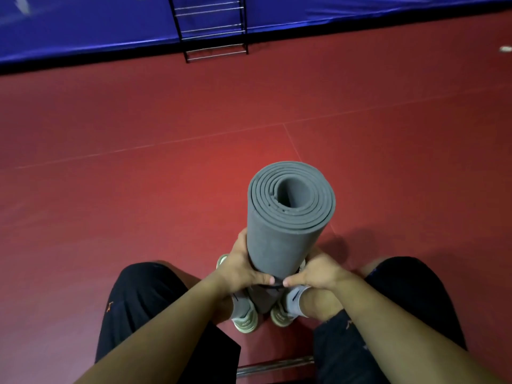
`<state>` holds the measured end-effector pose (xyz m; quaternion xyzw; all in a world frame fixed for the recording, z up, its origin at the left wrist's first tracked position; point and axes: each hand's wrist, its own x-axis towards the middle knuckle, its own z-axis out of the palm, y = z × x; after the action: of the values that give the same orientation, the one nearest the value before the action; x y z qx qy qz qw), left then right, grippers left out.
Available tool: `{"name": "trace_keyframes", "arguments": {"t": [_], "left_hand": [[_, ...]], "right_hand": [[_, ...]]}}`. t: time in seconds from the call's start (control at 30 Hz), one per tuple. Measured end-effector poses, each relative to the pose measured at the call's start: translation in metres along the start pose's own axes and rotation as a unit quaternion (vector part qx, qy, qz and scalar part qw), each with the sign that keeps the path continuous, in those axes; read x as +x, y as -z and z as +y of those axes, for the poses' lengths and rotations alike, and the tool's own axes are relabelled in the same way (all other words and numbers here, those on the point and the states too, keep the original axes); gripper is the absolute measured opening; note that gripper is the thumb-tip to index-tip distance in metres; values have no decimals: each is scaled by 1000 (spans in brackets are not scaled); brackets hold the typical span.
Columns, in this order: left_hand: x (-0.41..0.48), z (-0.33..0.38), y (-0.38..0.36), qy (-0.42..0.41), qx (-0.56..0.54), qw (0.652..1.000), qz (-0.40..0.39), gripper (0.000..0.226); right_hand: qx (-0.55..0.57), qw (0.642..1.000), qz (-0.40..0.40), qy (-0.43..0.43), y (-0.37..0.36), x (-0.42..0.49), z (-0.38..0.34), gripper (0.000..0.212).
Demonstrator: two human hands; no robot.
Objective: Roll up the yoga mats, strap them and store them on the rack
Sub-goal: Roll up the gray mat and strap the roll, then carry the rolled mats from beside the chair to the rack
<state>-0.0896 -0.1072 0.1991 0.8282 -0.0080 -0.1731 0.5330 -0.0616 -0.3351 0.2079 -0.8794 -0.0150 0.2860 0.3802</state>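
Lower centre: a seated person holds a rolled mat [282, 231] upright between the feet [245, 314], left hand [243, 268] and right hand [317, 273] wrapped round it, thumbs pinching a strap [273, 285]; should the strap slip, the roll could spring open; rack [213, 29] at top centre

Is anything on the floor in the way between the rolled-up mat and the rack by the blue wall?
Nothing visible. Only red floor lies between the grey mat and the black rack. The left hand and right hand grip the mat low down.
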Motion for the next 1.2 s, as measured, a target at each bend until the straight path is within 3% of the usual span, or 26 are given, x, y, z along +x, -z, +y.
{"name": "trace_keyframes", "arguments": {"t": [0.13,0.2,0.37,0.47,0.67,0.9,1.2], "left_hand": [[-3,0,0,39,29,999,-2,143],[-4,7,3,-9,20,999,26,145],[-22,71,23,-144,-38,985,92,133],[-17,105,39,-196,-33,976,84,134],[-35,127,49,-188,-47,978,75,129],[-51,161,70,-228,-40,965,121,131],[56,169,147,-189,-44,971,137,128]], "right_hand": [[46,998,-38,4,2,-1,-2,79],[99,993,-46,51,8,-5,-9,78],[254,940,64,216,29,-13,-32,122],[228,936,82,255,39,-15,-50,123],[186,946,111,243,34,-26,-68,123],[190,922,167,293,56,-45,-105,129],[139,938,138,285,110,64,-174,122]]}}
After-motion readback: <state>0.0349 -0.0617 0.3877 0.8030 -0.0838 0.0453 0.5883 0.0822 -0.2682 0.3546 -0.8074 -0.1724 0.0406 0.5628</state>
